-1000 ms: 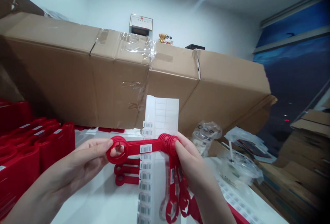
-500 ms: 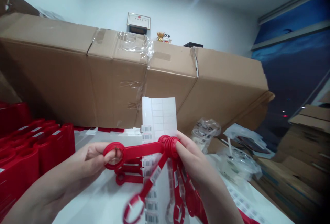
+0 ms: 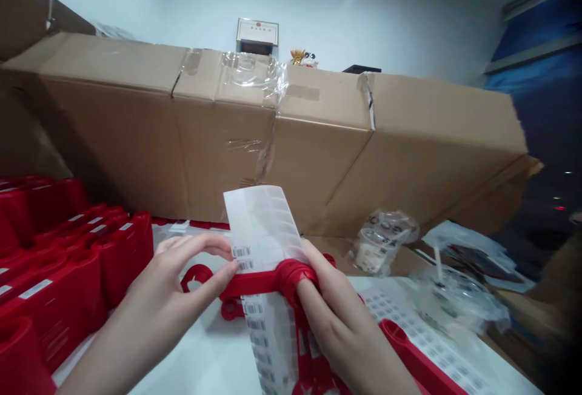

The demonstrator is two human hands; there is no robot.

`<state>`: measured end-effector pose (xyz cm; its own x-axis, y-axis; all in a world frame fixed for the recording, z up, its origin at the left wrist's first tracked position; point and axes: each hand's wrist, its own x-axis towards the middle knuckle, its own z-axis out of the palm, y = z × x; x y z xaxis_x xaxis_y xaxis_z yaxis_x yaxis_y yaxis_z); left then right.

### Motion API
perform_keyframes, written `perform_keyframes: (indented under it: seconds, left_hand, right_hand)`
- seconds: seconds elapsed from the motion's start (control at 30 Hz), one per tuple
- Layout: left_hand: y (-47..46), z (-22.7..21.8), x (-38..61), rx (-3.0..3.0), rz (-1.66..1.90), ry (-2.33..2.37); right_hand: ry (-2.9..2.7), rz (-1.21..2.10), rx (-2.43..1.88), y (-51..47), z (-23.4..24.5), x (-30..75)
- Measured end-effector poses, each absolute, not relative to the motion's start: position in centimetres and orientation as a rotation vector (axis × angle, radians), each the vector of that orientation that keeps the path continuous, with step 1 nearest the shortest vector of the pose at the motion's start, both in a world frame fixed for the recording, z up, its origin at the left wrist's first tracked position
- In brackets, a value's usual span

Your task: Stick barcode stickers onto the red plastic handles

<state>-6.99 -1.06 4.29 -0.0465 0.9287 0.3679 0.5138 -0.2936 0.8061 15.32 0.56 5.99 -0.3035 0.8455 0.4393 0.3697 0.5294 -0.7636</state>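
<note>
My right hand (image 3: 331, 304) grips a bunch of red plastic straps with ring ends (image 3: 293, 277), fingers wrapped round the gathered rings, along with a white sheet of barcode labels (image 3: 264, 219). One red strap (image 3: 252, 284) stretches left across the sheet, its open ring beneath my left hand (image 3: 186, 280). The left thumb and index finger pinch a small barcode label at the sheet's left edge. Other straps hang below my right hand, some bearing white barcode labels. Below the strap, a row of labels (image 3: 261, 340) runs down the sheet's edge.
Rolled red pieces with white labels (image 3: 68, 274) are stacked at left. A large taped cardboard box (image 3: 218, 140) spans the back. At right stand a plastic-wrapped cup (image 3: 373, 249), a second bagged cup with a straw (image 3: 445, 304) and another label sheet (image 3: 422, 340) on the white table.
My left hand has let go of the red ring and moved to the label sheet's edge. The sheet has tilted left, and the straps in my right hand have shifted slightly down.
</note>
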Motion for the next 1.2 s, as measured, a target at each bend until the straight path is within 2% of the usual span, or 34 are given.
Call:
perform_keyframes:
  seconds: [0.33,0.5,0.73,0.97,1.2]
  left_hand:
    - [-0.1,4.1,-6.0,1.670,1.532,1.529]
    - [-0.6,4.3,-5.8,1.774,1.537,1.550]
    - [-3.1,4.7,-5.7,1.670,1.609,1.520]
    - [-0.8,3.8,-5.1,1.922,1.669,1.688]
    - [0.2,3.6,-4.6,1.819,1.801,1.513]
  right_hand:
    - [-1.898,0.605,-0.991,0.0,5.9,14.7]
    - [-1.873,0.671,-0.987,0.4,5.5,14.2]
    - [-1.863,0.603,-1.112,2.0,4.8,14.8]
    - [-1.837,0.670,-1.030,1.6,5.1,14.4]
    - [-1.817,0.737,-0.975,1.7,4.8,14.0]
